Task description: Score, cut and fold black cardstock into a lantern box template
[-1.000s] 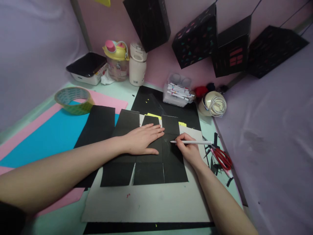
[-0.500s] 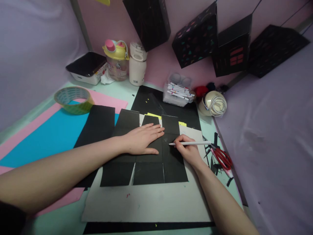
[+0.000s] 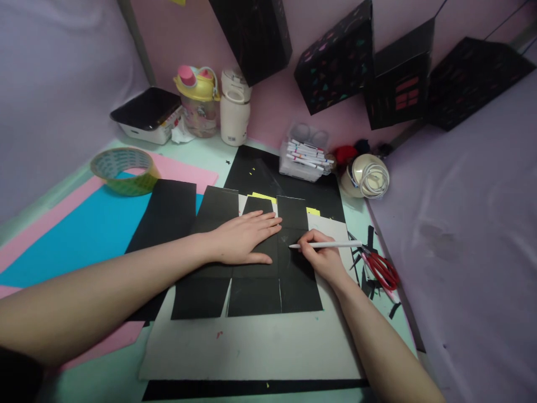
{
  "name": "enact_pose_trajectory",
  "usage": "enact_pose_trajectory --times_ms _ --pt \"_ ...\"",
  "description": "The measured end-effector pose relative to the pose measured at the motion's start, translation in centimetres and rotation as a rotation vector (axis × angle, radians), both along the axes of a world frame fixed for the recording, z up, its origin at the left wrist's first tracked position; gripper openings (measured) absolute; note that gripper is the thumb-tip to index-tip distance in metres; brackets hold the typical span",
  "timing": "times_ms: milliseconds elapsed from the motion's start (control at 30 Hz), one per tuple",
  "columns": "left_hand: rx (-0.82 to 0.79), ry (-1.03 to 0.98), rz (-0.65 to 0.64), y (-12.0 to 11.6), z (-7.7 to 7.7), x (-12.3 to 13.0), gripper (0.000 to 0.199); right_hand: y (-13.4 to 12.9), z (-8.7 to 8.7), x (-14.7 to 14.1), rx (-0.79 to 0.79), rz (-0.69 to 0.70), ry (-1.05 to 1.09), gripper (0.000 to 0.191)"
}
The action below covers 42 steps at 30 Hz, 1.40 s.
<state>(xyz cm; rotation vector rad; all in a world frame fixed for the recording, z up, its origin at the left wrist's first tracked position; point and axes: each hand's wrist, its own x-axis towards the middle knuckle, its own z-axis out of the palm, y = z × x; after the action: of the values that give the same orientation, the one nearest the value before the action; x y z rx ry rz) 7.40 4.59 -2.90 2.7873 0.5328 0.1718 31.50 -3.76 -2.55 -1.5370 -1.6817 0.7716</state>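
My left hand (image 3: pixel 247 239) lies flat with its fingers spread on a cut sheet of black paper (image 3: pixel 255 296), pressing on its middle panels. The paper has slits that part it into several panels and flaps. In my right hand (image 3: pixel 323 254) is a slim white pen (image 3: pixel 331 244), pinched near its tip. That tip touches the right-hand panel, close to a faint pale mark drawn there. Under the black paper lies a grey-white board (image 3: pixel 251 352), and bits of yellow paper (image 3: pixel 264 197) show at its far edge.
Red-handled scissors (image 3: pixel 384 271) lie among black paper scraps on the right. A tape roll (image 3: pixel 126 170) rests on blue paper (image 3: pixel 84 235) at left. Behind stand a white bottle (image 3: pixel 235 112), a yellow-lidded jug (image 3: pixel 199 106) and a box of markers (image 3: pixel 306 157). Black paper boxes (image 3: pixel 335 59) hang above.
The view has shifted very slightly. Both hands, the pen and the black paper stay essentially where they were.
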Motion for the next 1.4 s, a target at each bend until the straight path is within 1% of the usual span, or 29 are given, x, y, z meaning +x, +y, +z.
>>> enact_pose_trajectory --times_ms 267,467,833,967,1200,1400 --pt "-0.007 -0.013 0.001 -0.03 0.02 0.01 0.078 -0.07 0.06 0.16 -0.002 -0.011 0.023 0.014" --pt "0.002 -0.02 -0.004 -0.01 -0.06 -0.03 0.079 -0.12 0.0 0.14 -0.007 0.014 0.051 0.013" --pt "-0.015 0.0 0.002 -0.02 0.16 0.06 0.079 -0.01 -0.06 0.21 -0.016 0.011 0.022 0.013" --pt "-0.014 -0.004 0.003 -0.01 0.03 0.05 0.079 -0.08 -0.04 0.12 -0.029 0.033 0.009 0.013" --pt "-0.013 -0.005 0.0 0.0 0.02 0.04 0.079 -0.13 0.48 -0.29 -0.015 0.084 0.005 0.016" --pt "-0.01 -0.012 0.0 0.01 -0.01 0.04 0.079 -0.18 0.38 0.0 -0.033 0.089 -0.009 0.012"
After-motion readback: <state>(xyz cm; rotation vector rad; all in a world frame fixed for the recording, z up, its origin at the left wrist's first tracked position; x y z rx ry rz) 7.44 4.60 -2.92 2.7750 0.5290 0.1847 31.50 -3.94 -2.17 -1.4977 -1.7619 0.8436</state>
